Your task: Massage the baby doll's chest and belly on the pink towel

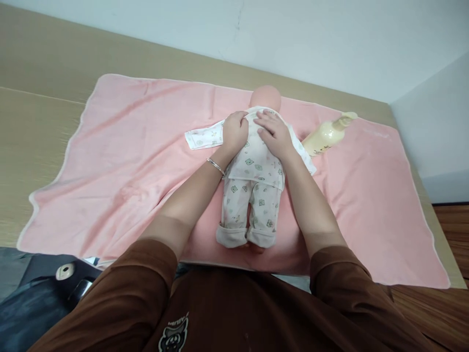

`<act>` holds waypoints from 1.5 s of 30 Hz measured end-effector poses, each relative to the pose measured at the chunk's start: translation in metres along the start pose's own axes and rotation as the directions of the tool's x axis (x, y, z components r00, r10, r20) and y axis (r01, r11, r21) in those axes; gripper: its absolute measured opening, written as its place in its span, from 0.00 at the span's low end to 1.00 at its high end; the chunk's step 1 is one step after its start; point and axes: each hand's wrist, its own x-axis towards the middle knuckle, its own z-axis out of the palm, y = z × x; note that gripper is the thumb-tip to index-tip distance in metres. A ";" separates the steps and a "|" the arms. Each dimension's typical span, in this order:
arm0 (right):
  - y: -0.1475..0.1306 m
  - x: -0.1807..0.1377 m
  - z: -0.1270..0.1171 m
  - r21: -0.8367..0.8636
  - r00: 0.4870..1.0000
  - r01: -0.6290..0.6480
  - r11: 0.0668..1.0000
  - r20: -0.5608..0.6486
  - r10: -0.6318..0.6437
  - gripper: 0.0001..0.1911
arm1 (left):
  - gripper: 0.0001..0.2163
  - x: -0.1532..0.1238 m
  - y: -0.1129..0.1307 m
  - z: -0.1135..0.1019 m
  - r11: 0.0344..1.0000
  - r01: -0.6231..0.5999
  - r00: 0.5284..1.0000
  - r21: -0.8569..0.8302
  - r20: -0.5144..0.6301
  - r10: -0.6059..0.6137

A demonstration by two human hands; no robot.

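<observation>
The brown short-sleeved shirt [238, 313] of the person is filling the nearest part of the view, just short of the near edge of a beige worktop [40, 127]. A pink fleecy blanket with pale trim [120, 132] is covering most of that worktop, and a pink plastic doll [266, 97] is lying along its middle, feet pointing to the near edge and head toward the far one. White printed cloth trousers with turned-up cuffs [234, 200] are covering the doll's legs, so that part is looking done. Above them a white printed long-sleeved top [256, 164] is spreading over the torso, its hem overlapping the waist. Both sleeves are splaying outward, and no doll hand is showing at either cuff; the arms are probably not in yet, so the sleeves and the fastening are seeming unfinished. The left hand [235, 133] is resting curled on the top near its neckline; whether it is pinching cloth, I cannot tell. The right hand [274, 134] is pressing lightly with fingers spread, gripping nothing. A pale-yellow pump bottle [322, 138] is leaning beside the right sleeve, toward the blanket's far right corner.
</observation>
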 end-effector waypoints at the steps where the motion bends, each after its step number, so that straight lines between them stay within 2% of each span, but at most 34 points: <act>1: 0.011 0.000 0.001 0.025 0.999 0.007 1.000 -0.036 -0.006 0.29 | 0.20 0.000 0.002 0.000 1.000 -0.002 1.000 0.004 0.001 0.002; 5: 0.032 -0.005 0.011 0.061 0.989 -0.032 0.998 -0.145 0.041 0.31 | 0.20 -0.001 0.006 -0.001 1.000 -0.015 1.000 0.003 -0.007 0.015; 11: 0.029 -0.012 0.023 0.137 0.931 -0.217 0.967 -0.270 0.247 0.34 | 0.20 -0.003 0.006 0.002 1.000 -0.015 1.000 0.000 -0.022 0.015; 14: 0.027 -0.013 0.023 0.153 0.915 -0.247 0.957 -0.287 0.282 0.34 | 0.20 -0.004 0.005 0.004 1.000 -0.022 0.999 -0.009 -0.025 0.022; 18: 0.026 -0.013 0.021 0.170 0.914 -0.231 0.958 -0.301 0.273 0.34 | 0.22 -0.004 0.009 0.003 1.000 -0.016 1.000 0.004 -0.015 0.016; 24: 0.029 -0.013 0.019 0.195 0.910 -0.219 0.956 -0.312 0.272 0.36 | 0.24 -0.003 0.029 -0.005 0.966 -0.058 0.986 0.250 0.163 0.017; 28: 0.028 -0.014 0.013 0.152 0.931 -0.220 0.963 -0.262 0.254 0.35 | 0.24 -0.012 0.043 -0.007 0.942 -0.047 0.983 0.333 0.181 -0.015; 30: 0.027 -0.013 0.010 0.111 0.945 -0.220 0.969 -0.222 0.240 0.36 | 0.22 -0.019 0.053 -0.008 0.935 -0.080 0.981 0.346 0.194 0.012; 33: 0.023 -0.011 0.005 0.027 0.962 -0.211 0.977 -0.173 0.212 0.35 | 0.20 -0.027 0.070 -0.013 0.915 -0.186 0.952 0.359 0.297 0.077; 35: 0.015 -0.010 0.000 -0.050 0.965 -0.241 0.969 -0.119 0.233 0.35 | 0.20 -0.026 0.079 -0.020 0.911 -0.215 0.922 0.352 0.381 0.071; 37: 0.000 -0.011 -0.004 -0.141 0.956 -0.293 0.946 -0.052 0.288 0.35 | 0.20 -0.021 0.082 -0.028 0.921 -0.182 0.908 0.346 0.419 0.021; 41: -0.043 -0.021 -0.013 -0.310 0.945 -0.316 0.897 -0.024 0.325 0.32 | 0.18 -0.009 0.076 -0.041 0.955 -0.090 0.915 0.284 0.402 -0.034; 45: -0.078 -0.031 -0.016 -0.402 0.951 -0.284 0.870 -0.003 0.309 0.29 | 0.18 -0.006 0.065 -0.041 0.970 -0.077 0.929 0.229 0.371 -0.014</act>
